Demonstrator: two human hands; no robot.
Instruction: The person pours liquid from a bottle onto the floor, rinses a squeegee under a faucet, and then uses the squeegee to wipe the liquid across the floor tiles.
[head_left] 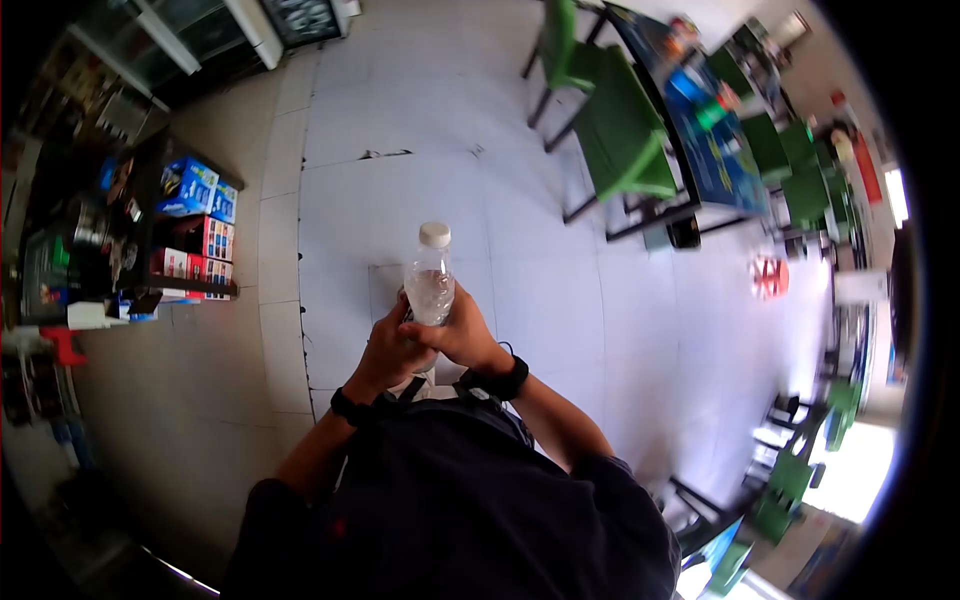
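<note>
A clear plastic bottle [431, 290] with a white cap [434, 235] stands roughly upright in front of my body, in the middle of the head view. My right hand [464, 328] wraps around its lower part from the right. From the left, my left hand [388, 352] closes around the bottle's base, and the two hands touch there. Some fingers of both hands are hidden behind the bottle and each other. A dark band sits on each wrist. The cap is on the bottle.
Pale floor tiles [540, 320] spread around me. At the left, a dark shelf [190, 283] bears blue and red boxes. Green chairs [620, 130] stand by a dark table [715, 150] at the upper right. More green chairs [790, 475] are at the lower right.
</note>
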